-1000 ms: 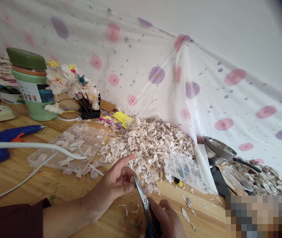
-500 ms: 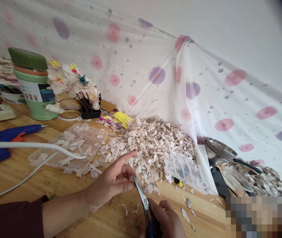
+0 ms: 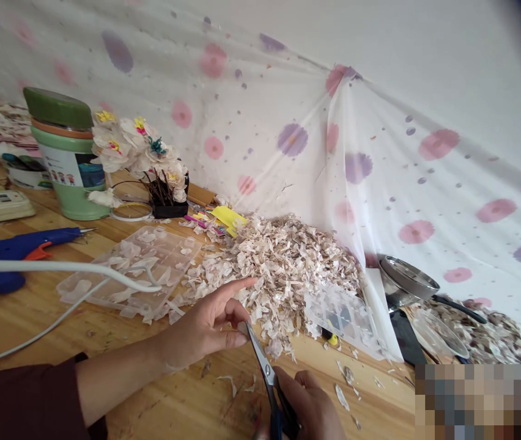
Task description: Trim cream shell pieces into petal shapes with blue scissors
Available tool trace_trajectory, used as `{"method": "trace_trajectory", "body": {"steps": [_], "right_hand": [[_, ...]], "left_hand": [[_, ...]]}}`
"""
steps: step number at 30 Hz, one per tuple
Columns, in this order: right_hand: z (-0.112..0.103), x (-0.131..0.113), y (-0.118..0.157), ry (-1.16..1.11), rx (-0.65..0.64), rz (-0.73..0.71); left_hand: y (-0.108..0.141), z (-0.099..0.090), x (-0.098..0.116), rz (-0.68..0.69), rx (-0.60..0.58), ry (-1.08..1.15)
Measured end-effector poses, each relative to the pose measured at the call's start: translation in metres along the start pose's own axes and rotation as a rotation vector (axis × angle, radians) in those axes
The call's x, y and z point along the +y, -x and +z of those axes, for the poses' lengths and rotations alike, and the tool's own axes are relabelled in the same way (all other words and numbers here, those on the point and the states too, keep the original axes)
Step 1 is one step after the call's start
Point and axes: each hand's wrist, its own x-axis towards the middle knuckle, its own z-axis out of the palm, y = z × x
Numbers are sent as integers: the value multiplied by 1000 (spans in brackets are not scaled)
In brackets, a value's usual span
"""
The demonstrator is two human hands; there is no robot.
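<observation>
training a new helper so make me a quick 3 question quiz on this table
1. Which hand holds the scissors?
2. True or false: the blue glue gun lies to the left of the clear compartment box.
3. Fill the gap: the metal pan sits to the ___ of the heap of pale flakes.

Key: 1 the right hand; 2 true; 3 right.
</observation>
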Motion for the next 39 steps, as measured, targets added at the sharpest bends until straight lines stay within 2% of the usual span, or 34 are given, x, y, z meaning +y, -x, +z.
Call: {"method": "trace_trajectory", "body": {"steps": [5, 10, 18, 26, 33, 39], "right_hand": [[-3, -11, -1, -60, 52, 132], [-11, -15, -3, -204, 121, 161], [-18, -24, -1, -322, 39, 166], [-18, -23, -3, -331, -64, 198], [-16, -22, -1, -315, -62, 201], [-15, -25, 2, -329, -32, 170]], "left_hand": [[0, 0, -2, -61, 13, 3], [0, 3, -5, -79, 38, 35], [1, 5, -7, -97, 95, 83], [1, 3, -5, -96, 60, 119], [2, 5, -5, -76, 92, 162], [2, 3, -6, -89, 54, 158]]}}
